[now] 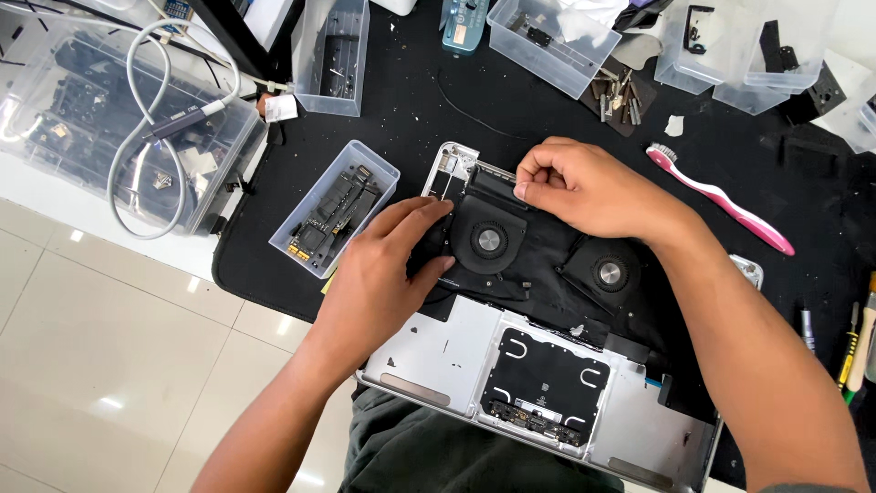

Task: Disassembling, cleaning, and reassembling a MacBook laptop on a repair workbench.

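An opened laptop chassis (456, 351) lies upside down on a black mat, its silver frame and black inner parts bared. Two round black fans show inside: one (488, 241) near the upper left corner, another (609, 272) to its right. My left hand (379, 274) rests flat on the black board just left of the first fan, fingers pointing toward it. My right hand (584, 187) sits above that fan at the chassis's far edge, its fingers curled and pinched down on the board there. Whether it holds anything small is hidden.
A clear tray of circuit boards (335, 208) sits left of the laptop. More clear bins (547, 36) line the far side. A pink and white toothbrush (721, 196) lies right. Screwdrivers (853, 351) at the right edge. A grey cable (146, 128) coils over a large bin at left.
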